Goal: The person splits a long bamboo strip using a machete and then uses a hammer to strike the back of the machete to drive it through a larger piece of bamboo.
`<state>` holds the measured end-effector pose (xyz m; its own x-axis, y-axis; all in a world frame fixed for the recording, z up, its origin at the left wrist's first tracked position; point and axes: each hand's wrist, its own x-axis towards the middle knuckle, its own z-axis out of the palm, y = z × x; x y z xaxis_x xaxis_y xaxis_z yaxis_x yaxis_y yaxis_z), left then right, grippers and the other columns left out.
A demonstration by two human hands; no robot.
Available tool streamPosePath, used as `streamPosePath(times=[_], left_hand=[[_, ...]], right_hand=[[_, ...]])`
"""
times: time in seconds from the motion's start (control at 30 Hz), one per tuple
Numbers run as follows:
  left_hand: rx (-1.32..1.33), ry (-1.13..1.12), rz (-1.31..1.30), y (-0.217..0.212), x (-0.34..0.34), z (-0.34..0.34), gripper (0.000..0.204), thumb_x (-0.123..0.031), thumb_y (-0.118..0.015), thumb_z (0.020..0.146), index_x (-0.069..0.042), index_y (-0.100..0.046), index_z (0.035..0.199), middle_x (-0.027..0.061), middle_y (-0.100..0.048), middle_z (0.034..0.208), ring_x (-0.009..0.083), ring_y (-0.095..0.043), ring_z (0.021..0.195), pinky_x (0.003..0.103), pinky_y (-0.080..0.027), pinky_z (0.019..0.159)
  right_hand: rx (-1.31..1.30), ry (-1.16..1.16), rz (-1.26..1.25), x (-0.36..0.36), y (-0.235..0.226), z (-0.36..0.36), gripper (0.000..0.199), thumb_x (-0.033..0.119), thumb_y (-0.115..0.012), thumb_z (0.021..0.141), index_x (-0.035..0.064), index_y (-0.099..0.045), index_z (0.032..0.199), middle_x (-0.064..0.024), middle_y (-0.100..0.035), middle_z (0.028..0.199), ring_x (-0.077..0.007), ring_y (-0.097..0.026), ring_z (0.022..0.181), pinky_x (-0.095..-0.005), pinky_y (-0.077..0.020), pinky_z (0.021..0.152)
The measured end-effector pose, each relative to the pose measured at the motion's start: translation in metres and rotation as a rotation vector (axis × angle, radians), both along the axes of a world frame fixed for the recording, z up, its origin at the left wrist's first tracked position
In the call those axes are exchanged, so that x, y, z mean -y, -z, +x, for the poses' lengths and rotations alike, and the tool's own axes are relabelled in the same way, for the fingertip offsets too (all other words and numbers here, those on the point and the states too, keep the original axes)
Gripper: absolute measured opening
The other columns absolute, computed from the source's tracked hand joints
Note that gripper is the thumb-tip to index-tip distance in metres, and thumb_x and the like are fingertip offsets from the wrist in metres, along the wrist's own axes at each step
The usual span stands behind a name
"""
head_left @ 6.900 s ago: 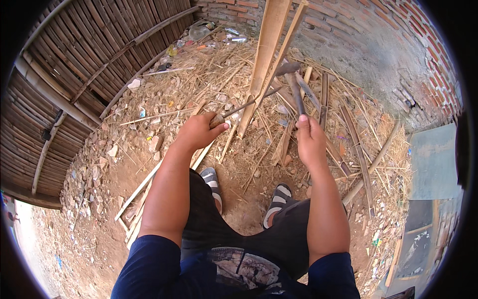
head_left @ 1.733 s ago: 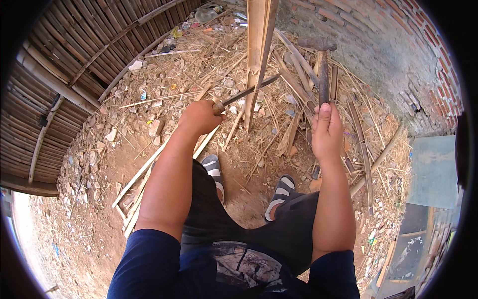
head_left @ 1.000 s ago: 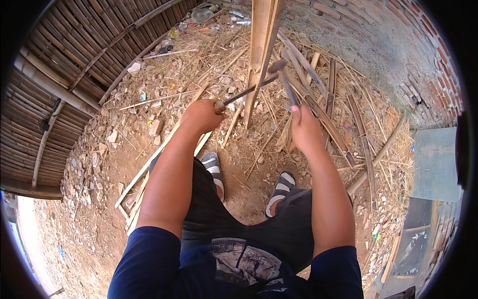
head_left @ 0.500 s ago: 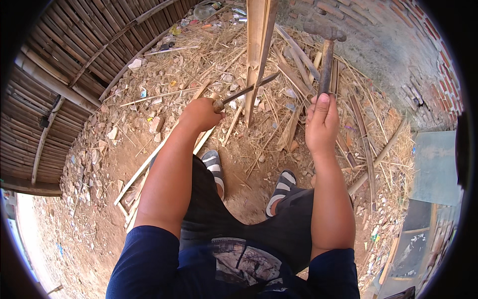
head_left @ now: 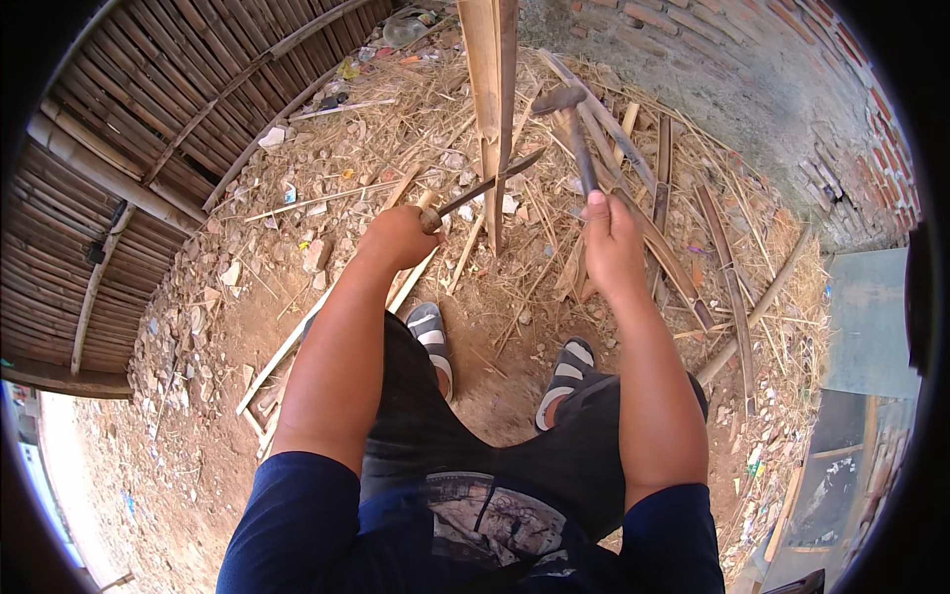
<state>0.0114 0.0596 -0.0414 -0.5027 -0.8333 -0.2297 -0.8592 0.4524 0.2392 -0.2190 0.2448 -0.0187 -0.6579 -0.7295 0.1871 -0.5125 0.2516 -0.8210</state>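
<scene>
My left hand (head_left: 398, 238) is closed around the wooden handle of a long knife (head_left: 465, 201), whose dark blade points away to the right. The blade lies across an upright piece of split bamboo (head_left: 485, 84), seemingly set into it, with the tip sticking out on the right side. In my right hand (head_left: 614, 243) is a hammer (head_left: 584, 158), gripped by its handle. Its rusty head is to the right of the bamboo, beyond the blade's tip and apart from it. The upper end of the bamboo runs out of view.
Bamboo strips (head_left: 663, 148) and shavings litter the dirt ground on the right; more pale strips (head_left: 272, 366) lie by my left leg. A bamboo-slat wall (head_left: 109, 228) stands at left, a worn brick wall (head_left: 762, 109) at right. My sandalled feet (head_left: 564, 381) are below the blade.
The hammer has swung left and closer to the knife, its head now nearer the blade's tip. My left hand stays on the knife handle. The bamboo appears slightly farther left.
</scene>
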Motion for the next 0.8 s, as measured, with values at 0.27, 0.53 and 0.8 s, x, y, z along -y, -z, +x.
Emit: streamPosePath(times=[0.27,0.53,0.8], left_hand=[[0.002,0.048,0.02,-0.004,-0.007,-0.02,0.055,-0.049,-0.075,0.082,-0.003,-0.07,0.113,0.0204,-0.073,0.105,0.0388,-0.069,0.102,0.047,-0.053,0.091],[0.011,0.015,0.032,0.006,-0.013,-0.017,0.051,-0.047,-0.075,0.083,-0.003,-0.072,0.107,0.019,-0.073,0.103,0.0381,-0.07,0.099,0.046,-0.055,0.089],[0.028,0.061,0.004,0.013,-0.006,-0.024,0.05,-0.048,-0.074,0.083,-0.004,-0.072,0.107,0.0187,-0.073,0.103,0.0372,-0.07,0.099,0.046,-0.055,0.089]], right_hand=[[-0.133,0.019,0.055,-0.005,0.024,-0.01,0.045,0.042,-0.041,0.108,0.0005,-0.057,0.103,-0.0227,-0.064,0.078,-0.0431,-0.063,0.072,-0.0514,-0.0478,0.067],[0.005,-0.09,0.451,0.006,0.045,-0.015,0.052,0.047,-0.042,0.106,0.0011,-0.064,0.104,-0.0247,-0.068,0.086,-0.0449,-0.065,0.083,-0.0526,-0.0487,0.077],[-0.001,0.065,-0.219,-0.005,0.006,-0.012,0.048,0.045,-0.039,0.108,0.003,-0.061,0.1,-0.0146,-0.062,0.074,-0.0324,-0.062,0.068,-0.0442,-0.0474,0.067]])
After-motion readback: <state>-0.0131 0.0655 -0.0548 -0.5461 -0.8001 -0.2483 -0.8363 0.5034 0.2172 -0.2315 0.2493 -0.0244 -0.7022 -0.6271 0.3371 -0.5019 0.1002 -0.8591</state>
